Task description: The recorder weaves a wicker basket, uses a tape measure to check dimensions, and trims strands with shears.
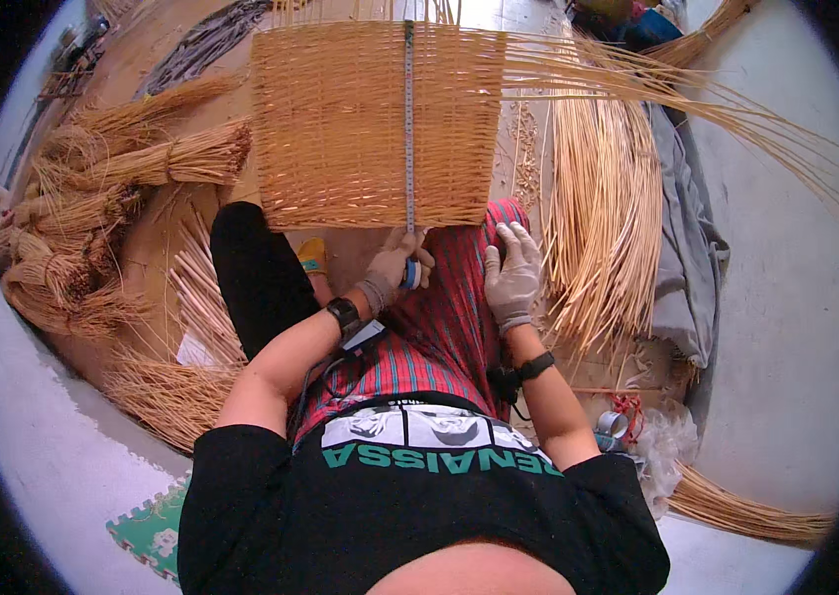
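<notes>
A woven wicker panel [340, 129] stands in front of me, with loose rods sticking out at its right and top. The blade of a tape measure [409, 139] runs straight up over its face, from the lower edge to near the top. My gloved left hand [394, 266] is closed round the blue and white tape case at the panel's lower edge. My gloved right hand [513, 273] rests on the striped cloth over my right knee, fingers stretched out, just below the panel's lower right corner. It holds nothing.
Tied wicker bundles [92, 218] lie at the left. A long bundle of pale rods [603, 198] spreads on the right beside grey cloth [682, 248]. Nearer on the right are a clear plastic bag [665, 446] and another rod bundle [746, 508]. A green foam mat [157, 531] lies near left.
</notes>
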Available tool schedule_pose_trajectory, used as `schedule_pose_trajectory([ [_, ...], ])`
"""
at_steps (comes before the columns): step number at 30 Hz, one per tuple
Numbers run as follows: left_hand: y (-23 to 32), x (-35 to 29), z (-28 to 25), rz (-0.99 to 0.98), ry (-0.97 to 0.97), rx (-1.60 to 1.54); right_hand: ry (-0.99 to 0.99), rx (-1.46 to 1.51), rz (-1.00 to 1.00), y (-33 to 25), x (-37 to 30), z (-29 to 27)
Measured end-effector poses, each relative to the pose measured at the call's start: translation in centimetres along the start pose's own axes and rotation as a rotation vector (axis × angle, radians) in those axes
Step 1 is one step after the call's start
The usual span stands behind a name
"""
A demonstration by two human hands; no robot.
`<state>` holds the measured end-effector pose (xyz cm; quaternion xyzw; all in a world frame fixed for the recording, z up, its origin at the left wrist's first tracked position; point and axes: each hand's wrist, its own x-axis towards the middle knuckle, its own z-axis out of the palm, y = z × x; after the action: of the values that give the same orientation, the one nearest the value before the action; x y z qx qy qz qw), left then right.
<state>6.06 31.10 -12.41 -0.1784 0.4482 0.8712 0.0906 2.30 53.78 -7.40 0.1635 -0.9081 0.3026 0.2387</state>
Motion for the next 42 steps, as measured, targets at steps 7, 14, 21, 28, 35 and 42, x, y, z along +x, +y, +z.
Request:
schedule_pose_trajectory([
  [7, -0.1, -0.4, 0.3, -0.013, -0.031, 0.079, 0.014, -0.006, -0.042, 0.1, 0.1, 0.1],
  [14, 0.5, -1.0, -0.3, 0.185, -0.022, 0.292, 0.01, -0.017, -0.026, -0.2, 0.2, -0.3],
  [21, 0.2, -0.4, 2.5, 0.134, -0.051, 0.137, -0.042, -0.048, 0.005, -0.7, 0.2, -0.7],
  [28, -1.9, 0.5, 3.9, 0.009, -0.089, 0.096, -0.014, -0.022, -0.032, 0.0, 0.0, -0.1],
  [35, -1.6, 2.1, 4.0, -0.049, -0.113, 0.198, 0.006, 0.032, -0.02, 0.0, -0.1, 0.1],
  [42, -2.3, 2.6, 3.7, -0.088, -0.039, 0.136, 0.0, 0.029, 0.003, -0.5, 0.3, -0.1],
])
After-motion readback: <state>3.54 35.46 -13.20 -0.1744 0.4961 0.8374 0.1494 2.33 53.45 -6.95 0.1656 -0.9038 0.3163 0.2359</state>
